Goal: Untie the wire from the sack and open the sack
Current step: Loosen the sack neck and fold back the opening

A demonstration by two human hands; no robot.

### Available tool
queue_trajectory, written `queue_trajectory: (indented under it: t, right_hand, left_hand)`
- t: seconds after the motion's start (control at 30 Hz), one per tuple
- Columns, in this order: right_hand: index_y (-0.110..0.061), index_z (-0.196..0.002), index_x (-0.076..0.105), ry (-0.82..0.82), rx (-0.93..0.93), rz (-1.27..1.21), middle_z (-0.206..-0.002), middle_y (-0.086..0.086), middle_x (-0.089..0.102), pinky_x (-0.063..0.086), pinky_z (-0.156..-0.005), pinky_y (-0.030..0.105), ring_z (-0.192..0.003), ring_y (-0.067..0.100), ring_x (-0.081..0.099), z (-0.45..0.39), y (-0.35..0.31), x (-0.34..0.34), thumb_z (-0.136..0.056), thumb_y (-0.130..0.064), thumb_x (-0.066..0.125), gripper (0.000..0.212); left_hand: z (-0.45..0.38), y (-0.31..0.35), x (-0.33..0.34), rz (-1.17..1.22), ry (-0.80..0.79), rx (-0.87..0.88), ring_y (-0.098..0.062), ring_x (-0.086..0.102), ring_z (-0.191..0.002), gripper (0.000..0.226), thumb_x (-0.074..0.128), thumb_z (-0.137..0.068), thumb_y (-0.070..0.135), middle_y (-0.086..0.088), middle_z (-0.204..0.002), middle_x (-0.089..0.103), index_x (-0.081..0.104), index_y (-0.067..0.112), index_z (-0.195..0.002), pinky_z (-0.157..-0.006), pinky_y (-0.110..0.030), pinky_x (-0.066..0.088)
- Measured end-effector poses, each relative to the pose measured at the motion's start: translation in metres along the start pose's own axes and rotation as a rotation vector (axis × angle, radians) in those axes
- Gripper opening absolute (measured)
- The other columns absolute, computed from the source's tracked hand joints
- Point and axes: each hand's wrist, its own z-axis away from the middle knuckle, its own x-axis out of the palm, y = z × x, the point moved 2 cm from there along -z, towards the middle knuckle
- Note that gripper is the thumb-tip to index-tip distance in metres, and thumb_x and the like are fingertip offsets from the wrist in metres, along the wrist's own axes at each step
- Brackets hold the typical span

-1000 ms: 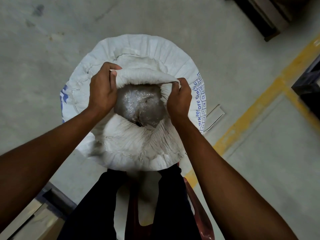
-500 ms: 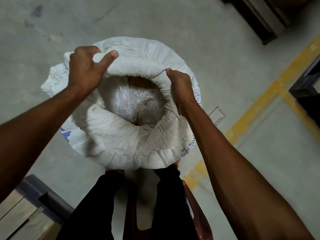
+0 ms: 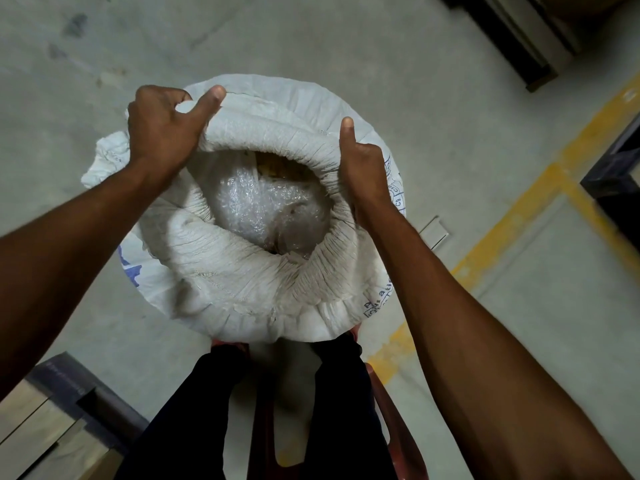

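Note:
A white woven sack (image 3: 242, 282) with blue print stands on the concrete floor in front of me, its mouth rolled back into a thick wrinkled rim. My left hand (image 3: 162, 126) grips the far left part of the rim, thumb laid over the top. My right hand (image 3: 363, 168) holds the right side of the rim, thumb pointing up. Inside the opening lies clear bubble wrap (image 3: 263, 206), with something yellowish (image 3: 277, 166) at its far edge. No wire is visible.
A yellow painted line (image 3: 512, 209) crosses the floor at right. A small white plate (image 3: 434, 232) lies on the floor beside the sack. Dark furniture (image 3: 613, 181) stands at the right edge, a wooden pallet (image 3: 48, 420) at lower left. I sit on a red chair (image 3: 391, 410).
The sack's mouth has been pulled wider. My left hand moved out to the far left of the rim and my right hand shifted right, uncovering more bubble wrap.

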Motion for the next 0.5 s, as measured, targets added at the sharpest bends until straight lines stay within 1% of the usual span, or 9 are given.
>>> queue_trajectory:
  t: [0.07,0.1,0.17,0.2,0.27,0.33,0.4,0.43,0.5]
  right_hand:
    - [-0.011,-0.076,0.065,-0.032,0.041,-0.015,-0.084,0.003,0.071,0.053,-0.086,0.035,-0.081,0.017,0.065,-0.002,-0.005,0.0,-0.106,-0.063,0.035,0.066]
    - [-0.01,-0.092,0.069,-0.063,0.081,-0.024,-0.098,0.006,0.073,0.054,-0.093,0.036,-0.092,0.019,0.067,-0.002,-0.007,0.001,-0.105,-0.066,0.032,0.069]
    - [-0.008,-0.135,0.061,-0.129,0.199,-0.041,-0.129,0.011,0.069,0.053,-0.105,0.043,-0.115,0.027,0.066,-0.001,-0.009,-0.001,-0.1,-0.076,0.025,0.085]
    - [-0.01,-0.144,0.054,-0.153,0.242,-0.05,-0.136,0.011,0.065,0.052,-0.106,0.046,-0.12,0.029,0.064,-0.001,-0.008,-0.002,-0.098,-0.079,0.023,0.089]
    - [-0.01,-0.135,0.061,-0.16,0.233,-0.09,-0.124,0.008,0.07,0.055,-0.1,0.041,-0.111,0.025,0.067,0.0,-0.004,-0.004,-0.099,-0.077,0.025,0.084]
    - [-0.005,-0.1,0.071,-0.115,0.108,-0.081,-0.091,0.002,0.071,0.053,-0.08,0.033,-0.086,0.016,0.067,0.005,0.001,-0.005,-0.103,-0.07,0.033,0.075]
    - [-0.01,-0.073,0.054,-0.054,-0.075,-0.002,-0.069,-0.004,0.051,0.04,-0.065,0.033,-0.064,0.01,0.048,0.012,0.015,-0.005,-0.101,-0.066,0.043,0.064]
    - [-0.017,-0.073,0.046,-0.035,-0.145,0.062,-0.066,-0.009,0.045,0.036,-0.064,0.032,-0.06,0.008,0.042,0.017,0.022,-0.005,-0.1,-0.065,0.047,0.056]
    - [-0.023,-0.084,0.048,-0.005,-0.216,0.224,-0.07,-0.014,0.05,0.039,-0.072,0.033,-0.067,0.007,0.05,0.025,0.039,-0.002,-0.098,-0.065,0.054,0.045]
  left_hand:
    - [-0.002,0.001,0.001,-0.016,0.027,-0.032,-0.021,0.034,-0.068,0.089,0.065,-0.082,0.08,-0.014,-0.072,0.034,0.053,-0.007,-0.069,-0.066,-0.033,0.031]
    - [-0.003,0.001,0.002,-0.025,0.031,-0.049,-0.022,0.033,-0.068,0.092,0.064,-0.081,0.082,-0.015,-0.073,0.033,0.053,-0.008,-0.07,-0.066,-0.033,0.03]
    - [-0.005,0.0,0.003,-0.026,-0.004,-0.051,-0.023,0.033,-0.068,0.096,0.063,-0.08,0.084,-0.016,-0.073,0.034,0.054,-0.012,-0.073,-0.063,-0.033,0.031]
    - [-0.005,-0.001,0.003,-0.023,-0.04,-0.024,-0.022,0.035,-0.067,0.095,0.063,-0.082,0.083,-0.017,-0.072,0.037,0.057,-0.011,-0.074,-0.06,-0.031,0.031]
    - [-0.001,-0.002,0.003,-0.033,-0.12,0.051,-0.016,0.048,-0.069,0.077,0.069,-0.086,0.074,-0.011,-0.073,0.054,0.068,-0.003,-0.08,-0.059,-0.023,0.034]
    - [0.008,-0.006,0.002,-0.092,-0.16,0.122,-0.011,0.059,-0.087,0.055,0.077,-0.087,0.062,-0.004,-0.093,0.071,0.076,0.008,-0.098,-0.071,-0.023,0.041]
    - [0.019,-0.014,0.001,-0.104,-0.178,0.163,-0.01,0.06,-0.099,0.049,0.082,-0.083,0.059,-0.002,-0.11,0.074,0.074,0.019,-0.109,-0.083,-0.024,0.042]
    - [0.026,-0.019,0.0,-0.097,-0.183,0.172,-0.01,0.059,-0.1,0.044,0.083,-0.08,0.061,-0.001,-0.113,0.074,0.071,0.029,-0.109,-0.084,-0.026,0.043]
    - [0.04,-0.028,-0.003,-0.114,-0.168,0.184,-0.014,0.061,-0.1,0.041,0.08,-0.078,0.069,0.001,-0.117,0.073,0.061,0.044,-0.105,-0.086,-0.03,0.047]
